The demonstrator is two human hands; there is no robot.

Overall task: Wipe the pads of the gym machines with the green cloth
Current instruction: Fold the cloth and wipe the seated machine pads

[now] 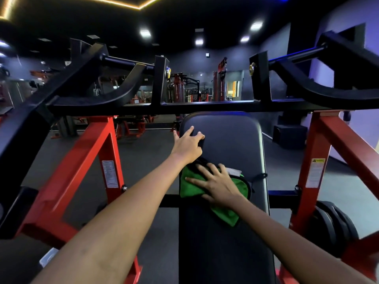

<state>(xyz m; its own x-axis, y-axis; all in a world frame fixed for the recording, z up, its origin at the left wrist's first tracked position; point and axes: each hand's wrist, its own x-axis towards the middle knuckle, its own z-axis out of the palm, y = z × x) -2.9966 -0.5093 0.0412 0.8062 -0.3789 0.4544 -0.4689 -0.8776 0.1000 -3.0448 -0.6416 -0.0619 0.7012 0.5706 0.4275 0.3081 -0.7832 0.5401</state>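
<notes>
The upper part of the black pad (231,140) lies bare past both hands. A black crossbar (184,107) blocks the far end just above it. Red frame legs (96,160) flank the pad, with open floor (147,160) between.

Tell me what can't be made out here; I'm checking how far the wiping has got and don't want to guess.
All in the head view:
- Pad: the patch under the green cloth and right hand is covered; its near end is cut off by the bottom edge.
- Left hand: its palm and the pad edge beneath are hidden by the hand itself.
- Warning labels: print too small to read.
- Wiped versus unwiped areas: the dim light shows no difference.
</notes>
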